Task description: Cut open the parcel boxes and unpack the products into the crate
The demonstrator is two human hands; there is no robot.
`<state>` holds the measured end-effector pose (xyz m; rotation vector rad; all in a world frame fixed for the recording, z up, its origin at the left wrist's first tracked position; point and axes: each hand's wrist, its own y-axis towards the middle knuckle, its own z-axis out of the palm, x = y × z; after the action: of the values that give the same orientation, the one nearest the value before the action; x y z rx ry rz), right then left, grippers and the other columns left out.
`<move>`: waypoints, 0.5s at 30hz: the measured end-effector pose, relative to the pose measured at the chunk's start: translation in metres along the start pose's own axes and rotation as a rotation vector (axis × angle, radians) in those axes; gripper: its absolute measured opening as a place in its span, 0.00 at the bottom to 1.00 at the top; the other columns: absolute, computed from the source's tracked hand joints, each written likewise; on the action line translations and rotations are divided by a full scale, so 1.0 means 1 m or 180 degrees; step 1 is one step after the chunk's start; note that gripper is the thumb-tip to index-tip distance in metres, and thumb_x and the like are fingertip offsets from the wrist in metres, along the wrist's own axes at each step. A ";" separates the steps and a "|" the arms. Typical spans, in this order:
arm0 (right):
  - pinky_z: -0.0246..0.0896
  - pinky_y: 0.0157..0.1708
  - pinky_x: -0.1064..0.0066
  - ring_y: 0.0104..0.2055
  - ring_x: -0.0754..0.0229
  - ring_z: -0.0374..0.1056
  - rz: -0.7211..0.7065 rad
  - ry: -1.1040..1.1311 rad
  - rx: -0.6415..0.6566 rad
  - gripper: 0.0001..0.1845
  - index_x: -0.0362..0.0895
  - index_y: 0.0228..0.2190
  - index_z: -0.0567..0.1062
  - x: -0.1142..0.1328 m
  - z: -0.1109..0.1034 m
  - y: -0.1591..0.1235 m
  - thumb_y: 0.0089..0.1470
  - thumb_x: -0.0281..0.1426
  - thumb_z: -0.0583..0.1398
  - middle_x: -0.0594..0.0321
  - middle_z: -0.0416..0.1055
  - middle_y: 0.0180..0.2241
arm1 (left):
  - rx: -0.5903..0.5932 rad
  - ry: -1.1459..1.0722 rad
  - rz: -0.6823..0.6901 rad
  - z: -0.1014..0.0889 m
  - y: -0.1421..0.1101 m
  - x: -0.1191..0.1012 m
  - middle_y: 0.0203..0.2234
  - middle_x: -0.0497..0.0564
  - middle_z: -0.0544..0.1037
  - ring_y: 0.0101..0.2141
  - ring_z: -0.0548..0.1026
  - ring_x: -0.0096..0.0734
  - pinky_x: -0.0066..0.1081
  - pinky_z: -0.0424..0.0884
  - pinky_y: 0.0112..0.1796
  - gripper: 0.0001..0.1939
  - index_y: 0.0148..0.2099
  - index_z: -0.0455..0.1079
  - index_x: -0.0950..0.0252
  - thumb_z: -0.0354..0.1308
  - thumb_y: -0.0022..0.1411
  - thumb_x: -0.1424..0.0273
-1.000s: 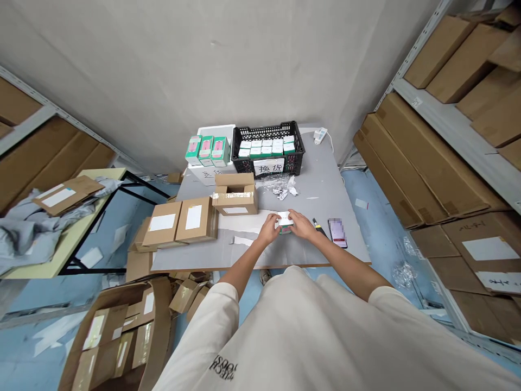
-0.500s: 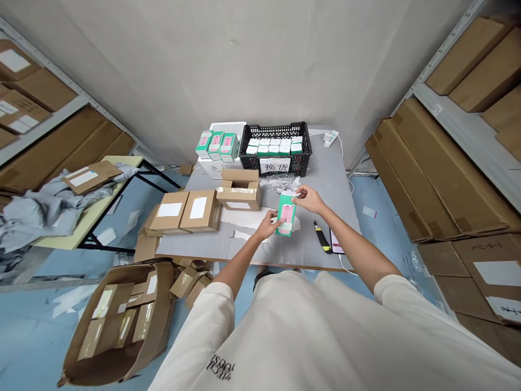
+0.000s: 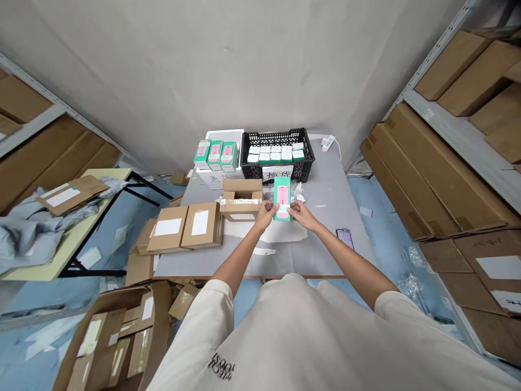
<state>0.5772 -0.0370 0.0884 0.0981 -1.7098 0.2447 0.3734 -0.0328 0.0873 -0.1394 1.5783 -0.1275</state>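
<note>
Both my hands hold a small green and pink product box (image 3: pixel 282 196) upright above the grey table (image 3: pixel 325 190). My left hand (image 3: pixel 266 213) grips its lower left edge and my right hand (image 3: pixel 300 212) its lower right edge, fingers closed on it. An open cardboard box (image 3: pixel 241 199) with taped flaps sits just left of my left hand. A white sheet of paper (image 3: pixel 280 232) lies under my hands.
A black crate (image 3: pixel 277 154) of green-white boxes and three green-pink boxes (image 3: pixel 215 153) on a white container stand at the table's back. Sealed cardboard parcels (image 3: pixel 183 226) lie left, a phone (image 3: pixel 345 238) right. Shelves of cartons flank both sides; a large carton (image 3: pixel 109 342) is on the floor.
The green and pink box has been lifted from the table, turned upright and carried forward and up. My right hand moved from its top to its lower right edge.
</note>
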 end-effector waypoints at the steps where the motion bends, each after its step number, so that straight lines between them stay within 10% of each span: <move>1: 0.73 0.42 0.61 0.41 0.57 0.74 0.0128 0.0031 0.0070 0.28 0.48 0.43 0.65 0.002 0.007 0.002 0.52 0.53 0.65 0.59 0.76 0.42 | 0.0008 -0.0011 -0.0018 -0.007 0.008 -0.002 0.25 0.42 0.72 0.28 0.73 0.27 0.28 0.68 0.30 0.27 0.43 0.62 0.59 0.67 0.56 0.45; 15: 0.77 0.31 0.64 0.29 0.60 0.73 0.0405 0.0492 -0.0603 0.22 0.48 0.42 0.69 0.049 0.067 0.150 0.54 0.48 0.66 0.63 0.77 0.34 | 0.0066 0.0761 0.0748 -0.096 0.120 -0.044 0.50 0.59 0.77 0.45 0.79 0.40 0.41 0.74 0.51 0.25 0.60 0.74 0.63 0.61 0.67 0.54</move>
<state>0.4743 0.0976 0.1119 -0.1661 -1.5786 0.1785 0.2771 0.0926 0.1117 0.0810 1.8185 0.0246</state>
